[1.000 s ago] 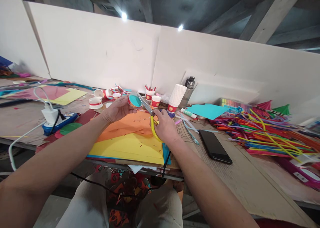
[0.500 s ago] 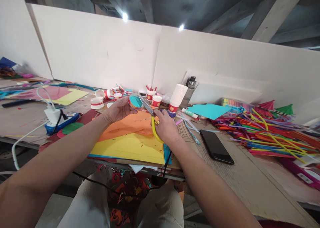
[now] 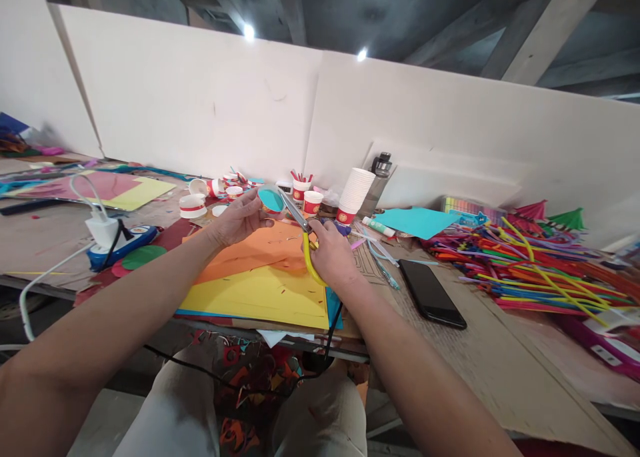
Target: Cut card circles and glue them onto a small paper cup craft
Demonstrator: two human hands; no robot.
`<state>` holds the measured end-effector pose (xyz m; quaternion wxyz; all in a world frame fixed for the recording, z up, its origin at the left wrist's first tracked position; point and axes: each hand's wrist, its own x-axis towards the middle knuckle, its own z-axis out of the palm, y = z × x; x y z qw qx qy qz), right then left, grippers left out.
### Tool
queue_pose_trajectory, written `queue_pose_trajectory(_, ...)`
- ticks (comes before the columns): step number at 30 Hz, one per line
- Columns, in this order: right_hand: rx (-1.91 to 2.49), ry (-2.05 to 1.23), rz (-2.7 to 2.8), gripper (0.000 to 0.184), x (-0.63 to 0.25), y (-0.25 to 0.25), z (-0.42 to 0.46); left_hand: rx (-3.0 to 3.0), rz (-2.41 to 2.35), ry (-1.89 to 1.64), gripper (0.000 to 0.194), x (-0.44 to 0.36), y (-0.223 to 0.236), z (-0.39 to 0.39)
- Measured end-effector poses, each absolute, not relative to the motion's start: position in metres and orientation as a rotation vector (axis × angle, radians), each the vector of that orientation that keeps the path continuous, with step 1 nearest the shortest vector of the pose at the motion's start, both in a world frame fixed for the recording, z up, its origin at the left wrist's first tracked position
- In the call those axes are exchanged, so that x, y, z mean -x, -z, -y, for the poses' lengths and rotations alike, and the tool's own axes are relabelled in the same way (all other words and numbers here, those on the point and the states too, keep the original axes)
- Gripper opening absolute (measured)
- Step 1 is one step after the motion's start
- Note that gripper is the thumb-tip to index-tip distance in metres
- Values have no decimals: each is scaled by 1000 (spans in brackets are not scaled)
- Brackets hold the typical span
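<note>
Held a blue-topped cup piece in the curled left hand, at the orange paper's far side. Gripped yellow-handled scissors in the right hand, blades just beside the cup piece. Saw a phone right of the orange paper, cup stack beyond and right.

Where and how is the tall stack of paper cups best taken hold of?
Probably around the middle of the stack of paper cups, coming from the near side: the column is round and tall and leans to the right, and the bottle stands close behind it on that side.
</note>
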<state>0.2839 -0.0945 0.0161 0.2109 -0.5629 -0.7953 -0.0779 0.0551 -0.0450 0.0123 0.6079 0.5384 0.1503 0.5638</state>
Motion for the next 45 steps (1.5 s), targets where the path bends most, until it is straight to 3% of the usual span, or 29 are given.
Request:
queue_pose_trajectory(15, 1550, 213, 2231, 42, -284, -18, 94, -1309, -335, -1220, 45, -50, -6, 39)
queue_pose_trajectory(29, 1575, 239, 2254, 40, -282, -20, 96, -1146, -382, -1275, 31, -54, -12, 41)
queue_pose_trajectory(45, 1514, 235, 2254, 39, -285, -16, 95, -1167, -363, -1229, 32, -53, -9, 40)
